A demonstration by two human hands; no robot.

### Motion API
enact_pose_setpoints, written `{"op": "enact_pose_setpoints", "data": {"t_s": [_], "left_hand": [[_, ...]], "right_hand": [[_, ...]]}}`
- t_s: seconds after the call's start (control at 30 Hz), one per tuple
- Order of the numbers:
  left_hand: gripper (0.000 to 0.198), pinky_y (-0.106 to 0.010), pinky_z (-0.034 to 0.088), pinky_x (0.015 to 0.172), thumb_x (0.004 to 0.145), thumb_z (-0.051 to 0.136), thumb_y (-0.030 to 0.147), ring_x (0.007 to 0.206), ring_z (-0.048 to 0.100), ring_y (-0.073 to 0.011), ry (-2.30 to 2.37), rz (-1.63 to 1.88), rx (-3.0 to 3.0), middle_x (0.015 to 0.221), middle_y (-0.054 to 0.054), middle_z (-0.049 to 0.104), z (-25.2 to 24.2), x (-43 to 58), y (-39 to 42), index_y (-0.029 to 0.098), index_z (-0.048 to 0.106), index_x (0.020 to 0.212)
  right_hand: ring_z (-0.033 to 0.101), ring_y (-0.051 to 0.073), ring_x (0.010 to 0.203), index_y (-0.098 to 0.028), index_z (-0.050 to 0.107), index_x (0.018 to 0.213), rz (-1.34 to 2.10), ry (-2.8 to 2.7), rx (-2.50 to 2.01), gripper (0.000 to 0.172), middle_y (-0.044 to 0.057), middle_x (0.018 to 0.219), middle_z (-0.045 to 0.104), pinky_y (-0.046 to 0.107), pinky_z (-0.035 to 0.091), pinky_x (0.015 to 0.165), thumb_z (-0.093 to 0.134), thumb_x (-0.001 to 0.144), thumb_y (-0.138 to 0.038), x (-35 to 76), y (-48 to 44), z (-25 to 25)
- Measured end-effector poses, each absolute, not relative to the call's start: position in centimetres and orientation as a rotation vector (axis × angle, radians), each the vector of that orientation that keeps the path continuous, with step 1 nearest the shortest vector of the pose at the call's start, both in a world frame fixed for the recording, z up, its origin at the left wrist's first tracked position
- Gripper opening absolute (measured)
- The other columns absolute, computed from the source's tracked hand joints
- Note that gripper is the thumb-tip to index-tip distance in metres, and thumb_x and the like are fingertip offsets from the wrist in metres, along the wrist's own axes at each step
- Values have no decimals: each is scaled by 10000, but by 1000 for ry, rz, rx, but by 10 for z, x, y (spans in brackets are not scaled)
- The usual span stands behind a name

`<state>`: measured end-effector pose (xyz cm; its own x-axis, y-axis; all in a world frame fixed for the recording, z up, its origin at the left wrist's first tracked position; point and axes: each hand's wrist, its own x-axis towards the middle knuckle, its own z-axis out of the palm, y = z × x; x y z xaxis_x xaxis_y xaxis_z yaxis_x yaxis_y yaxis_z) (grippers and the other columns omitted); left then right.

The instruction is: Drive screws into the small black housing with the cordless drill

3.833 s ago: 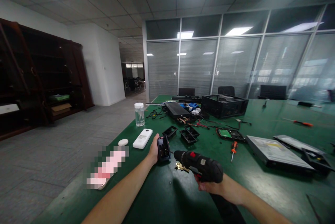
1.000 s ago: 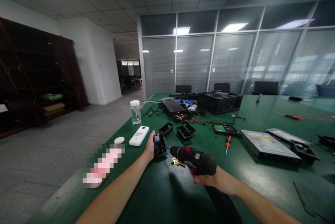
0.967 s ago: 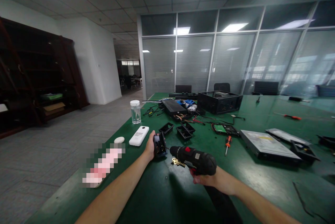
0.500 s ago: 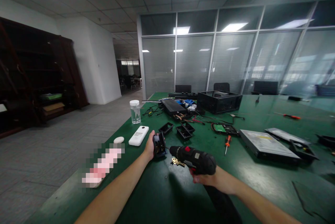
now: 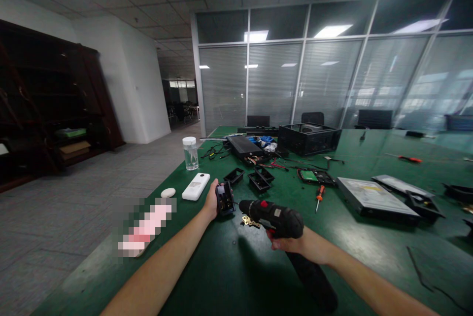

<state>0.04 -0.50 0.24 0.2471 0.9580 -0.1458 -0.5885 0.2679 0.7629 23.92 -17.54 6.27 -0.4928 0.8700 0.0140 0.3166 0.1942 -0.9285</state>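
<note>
My left hand [image 5: 212, 201] grips a small black boxy part [image 5: 224, 198] stood on edge on the green table [image 5: 229, 276]. My right hand [image 5: 295, 246] is wrapped round the handle of a black cordless drill [image 5: 273, 217] with a red switch. The drill's nose points left at the black part, almost touching it. A small brass-coloured piece [image 5: 250, 221] lies on the table just under the drill's nose.
Left of my hand lie a white remote-like device [image 5: 195, 186], a white oval puck [image 5: 168, 192] and a clear jar [image 5: 190, 153]. Behind are black plastic trays [image 5: 258, 179], an orange-handled screwdriver [image 5: 318, 196], a flat drive [image 5: 375, 198], a black case [image 5: 308, 138] and cables.
Both hands, the drill and the black part keep the same pose. The head camera has tilted slightly, so the table scene sits a little higher in view.
</note>
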Motion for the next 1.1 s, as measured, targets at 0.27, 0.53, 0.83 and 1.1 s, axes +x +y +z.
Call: {"op": "enact_pose_setpoints", "data": {"t_s": [0.27,0.53,0.83,1.1], "left_hand": [[368,-277,497,522,817,475,498,569,639,-179,689,1168,619,674,-69,660,5,1,-7,146,576,785],[392,-279,496,517,809,469,521,563,638,-183,698,1164,620,651,-67,654,5,1,-7,145,566,758],[375,-277,496,523,810,483,516,568,641,-181,700,1152,607,682,-68,664,2,0,-3,151,567,798],[386,-268,491,502,817,474,509,559,639,-177,701,1150,604,683,-65,662,5,1,-5,140,580,852]], "right_hand": [[517,176,774,-156,574,911,1266,-1926,-1124,266,16,835,561,291,451,692,651,751,-355,239,-175,60],[528,180,791,-154,584,895,1254,-1910,-1137,221,16,838,587,296,445,715,649,746,-303,239,-176,64],[539,186,796,-154,588,914,1275,-1909,-1129,262,20,842,586,294,457,717,657,751,-347,240,-176,61],[548,197,840,-154,587,944,1262,-1931,-1135,282,33,889,601,315,455,774,642,763,-364,243,-174,58]]}}
